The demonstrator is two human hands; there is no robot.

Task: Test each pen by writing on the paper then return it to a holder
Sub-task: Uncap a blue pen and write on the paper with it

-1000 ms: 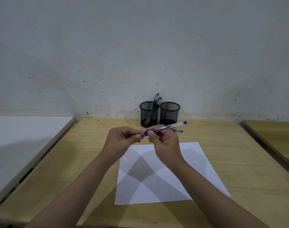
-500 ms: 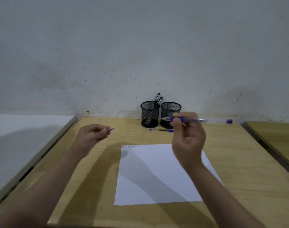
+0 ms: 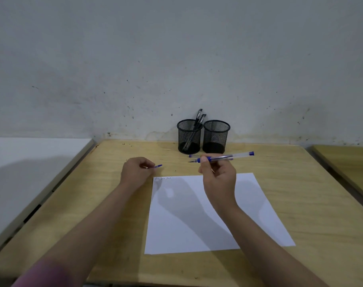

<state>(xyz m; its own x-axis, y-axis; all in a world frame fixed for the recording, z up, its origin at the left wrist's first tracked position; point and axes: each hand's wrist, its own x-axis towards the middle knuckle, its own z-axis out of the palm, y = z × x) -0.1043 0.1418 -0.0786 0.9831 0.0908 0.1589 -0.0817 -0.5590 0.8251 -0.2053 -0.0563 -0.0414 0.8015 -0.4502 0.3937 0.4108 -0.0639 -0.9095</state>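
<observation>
My right hand [image 3: 217, 175] grips an uncapped blue pen [image 3: 228, 157], held level above the paper's top edge with its tip pointing left. My left hand [image 3: 136, 172] holds the pen's blue cap [image 3: 158, 166] just left of the paper's top left corner. The white paper [image 3: 213, 216] lies on the wooden table and has a short line of writing at its top left. Another blue pen [image 3: 194, 156] lies on the table in front of the holders, mostly hidden by my right hand. Two black mesh holders stand at the back: the left holder [image 3: 189, 136] contains two black pens [image 3: 198, 119], the right holder [image 3: 216, 136] looks empty.
The wooden table [image 3: 300, 193] ends at the grey wall. A white surface [image 3: 27, 162] adjoins it on the left across a narrow gap. Another wooden table [image 3: 348, 162] stands on the right.
My hands pulled the cap off the pen and moved apart. The left hand carried the cap left. The right hand then lowered with the pen toward the paper's top edge.
</observation>
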